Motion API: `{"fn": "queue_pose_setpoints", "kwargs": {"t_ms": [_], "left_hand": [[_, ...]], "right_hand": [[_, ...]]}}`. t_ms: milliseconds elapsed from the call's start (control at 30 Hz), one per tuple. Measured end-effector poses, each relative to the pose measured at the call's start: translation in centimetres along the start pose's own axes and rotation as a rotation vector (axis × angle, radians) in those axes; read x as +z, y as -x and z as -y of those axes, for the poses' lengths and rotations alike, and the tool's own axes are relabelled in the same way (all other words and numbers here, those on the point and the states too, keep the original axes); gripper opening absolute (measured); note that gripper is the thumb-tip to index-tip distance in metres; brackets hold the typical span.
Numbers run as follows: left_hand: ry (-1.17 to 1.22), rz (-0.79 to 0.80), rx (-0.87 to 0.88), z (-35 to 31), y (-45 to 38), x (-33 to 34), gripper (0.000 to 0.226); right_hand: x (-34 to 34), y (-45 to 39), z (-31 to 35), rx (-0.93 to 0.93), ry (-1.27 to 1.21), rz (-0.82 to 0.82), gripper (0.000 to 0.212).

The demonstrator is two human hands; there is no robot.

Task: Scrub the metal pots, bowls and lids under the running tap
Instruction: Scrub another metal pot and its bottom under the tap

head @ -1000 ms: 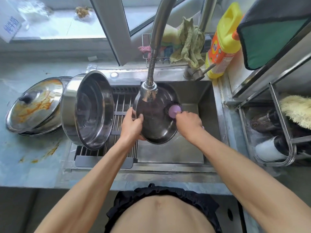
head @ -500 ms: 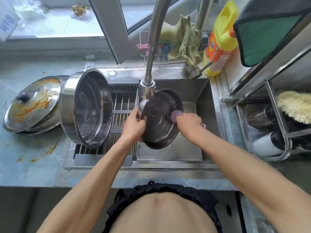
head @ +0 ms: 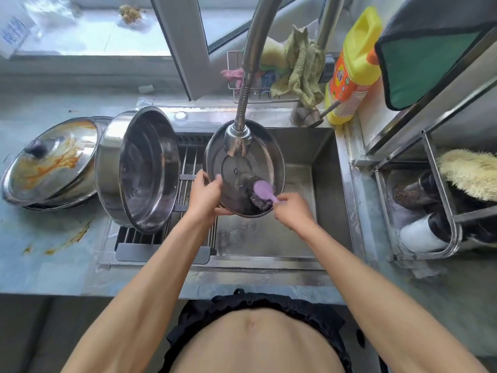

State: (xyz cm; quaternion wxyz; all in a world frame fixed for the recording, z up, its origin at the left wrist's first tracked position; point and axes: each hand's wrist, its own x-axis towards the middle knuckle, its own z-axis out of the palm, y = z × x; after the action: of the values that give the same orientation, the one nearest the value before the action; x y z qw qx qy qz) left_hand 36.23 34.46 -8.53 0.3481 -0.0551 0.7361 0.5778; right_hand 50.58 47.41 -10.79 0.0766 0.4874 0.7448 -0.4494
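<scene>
Two hands on job: left hand (head: pixel 205 193) grips lid (head: pixel 243 168) rim, tilting it under tap (head: pixel 238 138); right hand (head: pixel 291 208) clasps purple scrubber (head: pixel 262 192), working lower frame-centre

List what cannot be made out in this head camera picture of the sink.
- Whether water runs: the chrome spray head covers its outlet.
- The dark scrubbing pad under the purple plastic brush: blurred.
- The label of the yellow detergent bottle: too small to read.
- What lies under the stained steel lid: covered by it.
</scene>
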Motion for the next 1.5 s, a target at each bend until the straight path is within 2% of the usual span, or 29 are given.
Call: {"fn": "queue_pose_setpoints", "kwargs": {"t_ms": [67,167,233,300,367,467,600,700,767,833,933,1000,1067,1167,1267,1333,1433,1500], "left_hand": [[0.179,0.046,-0.139,0.6,0.5,0.0,0.013],[0.364,0.108,-0.288,1.8,1.3,0.2,0.017],[0.296,0.168,-0.271,2.2,1.7,0.1,0.012],[0.111,0.210,-0.233,1.5,1.6,-0.5,0.013],[-0.107,0.222,-0.193,-0.5,0.8,-1.6,0.014],[-0.378,0.249,-0.119,-4.7,-0.4,-3.6,0.021],[-0.520,0.374,-0.104,-8.0,-1.7,-4.4,0.022],[-0.687,0.447,-0.090,-7.7,-1.9,-3.6,0.028],[-0.684,0.447,-0.073,-7.0,-1.5,-3.0,0.035],[-0.626,0.439,-0.046,-6.2,-0.9,-2.6,0.045],[-0.540,0.441,-0.006,-4.9,0.2,-2.4,0.054],[-0.467,0.404,-0.005,-4.2,0.4,-2.5,0.055],[-0.402,0.315,-0.006,-3.5,0.5,-2.7,0.056],[-0.373,0.218,0.021,-2.8,0.7,-2.7,0.051],[-0.316,0.147,0.072,-2.1,1.5,-2.1,0.039],[-0.282,0.078,0.138,-1.4,1.9,-1.3,0.030],[-0.284,0.014,0.265,-0.5,2.0,-0.5,0.034],[-0.226,0.022,0.304,-0.4,2.0,-0.8,0.037]], "right_hand": [[-0.2,0.1,-0.8,0.090,-0.075,-0.100,0.026],[0.0,0.3,-0.9,0.210,-0.228,-0.083,0.034],[-0.1,-0.3,-0.9,0.254,-0.351,-0.093,0.021],[-0.4,-0.7,-1.0,0.276,-0.420,-0.149,0.010],[-1.1,-1.1,-1.2,0.257,-0.421,-0.206,0.014],[-2.4,-1.4,-1.5,0.161,-0.336,-0.214,0.018],[-3.9,-2.1,-1.7,-0.002,-0.163,-0.190,0.005],[-4.7,-2.2,-1.4,-0.061,-0.048,-0.186,0.019],[-5.2,-1.9,-0.9,-0.074,0.043,-0.163,0.027],[-5.3,-1.5,-0.6,-0.119,0.203,-0.168,0.027],[-4.6,-0.5,-0.7,-0.215,0.580,-0.286,0.037],[-4.2,-0.1,-0.9,-0.279,0.660,-0.327,0.035],[-3.8,-0.2,-1.0,-0.331,0.688,-0.275,0.037],[-2.7,0.1,-0.8,-0.391,0.914,-0.206,0.055],[-1.4,0.6,0.2,-0.337,1.001,-0.109,0.052],[-0.4,0.6,1.2,-0.288,0.886,0.033,0.043],[0.2,1.5,3.0,-0.261,0.515,0.280,0.028],[-0.8,2.2,4.2,-0.233,0.218,0.388,0.028]]}}
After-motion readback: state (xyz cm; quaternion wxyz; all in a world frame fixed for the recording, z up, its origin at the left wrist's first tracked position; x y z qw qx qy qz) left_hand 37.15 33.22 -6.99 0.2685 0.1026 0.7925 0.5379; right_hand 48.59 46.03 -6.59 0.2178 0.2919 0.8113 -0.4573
